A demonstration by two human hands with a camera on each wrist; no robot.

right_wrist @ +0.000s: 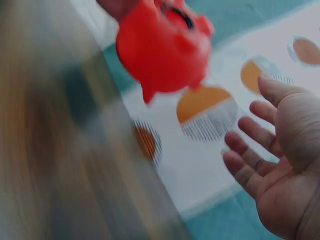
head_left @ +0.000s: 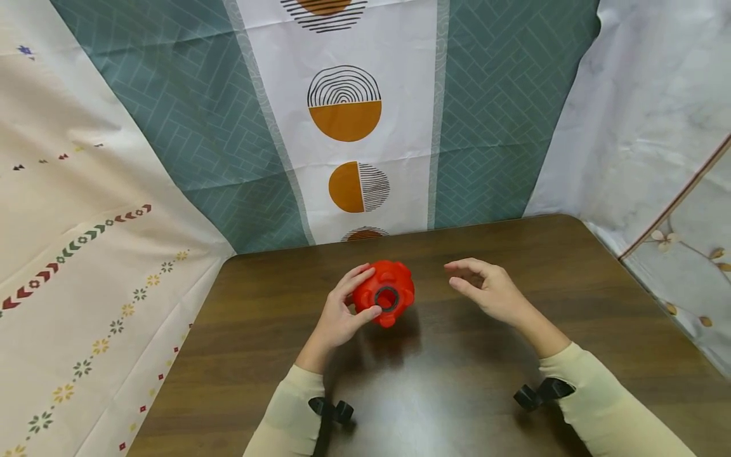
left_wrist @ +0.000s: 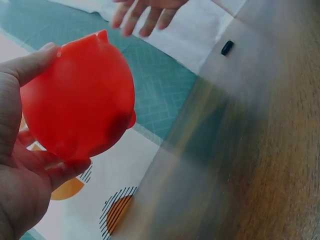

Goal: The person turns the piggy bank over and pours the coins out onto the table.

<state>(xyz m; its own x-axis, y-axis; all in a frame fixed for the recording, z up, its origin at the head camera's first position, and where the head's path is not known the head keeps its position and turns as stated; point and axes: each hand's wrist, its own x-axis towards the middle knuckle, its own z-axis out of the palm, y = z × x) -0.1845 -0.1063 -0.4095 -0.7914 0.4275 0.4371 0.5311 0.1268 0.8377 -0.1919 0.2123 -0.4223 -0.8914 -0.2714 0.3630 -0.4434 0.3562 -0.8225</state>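
My left hand (head_left: 338, 319) grips a red, round, hollow knobbed ball (head_left: 400, 279) between thumb and fingers, above the table. A round hole with a black rim faces the head camera, and blunt knobs stand around it. From the left wrist, the ball's (left_wrist: 80, 100) smooth, rounded side shows, with the thumb on its upper edge and fingers beneath. In the right wrist view the ball (right_wrist: 160, 52) is blurred, its black rim turned upward. To the right of it, my right hand (head_left: 491, 292) hovers apart with loosely bent fingers, holding nothing.
A dark brown wooden table (head_left: 274, 381) lies below both hands. Behind it hangs a green and white patterned cloth (head_left: 491, 127), with pale cloths at either side. Black wrist cameras sit on both sleeves. A small black object (left_wrist: 227, 47) appears in the left wrist view.
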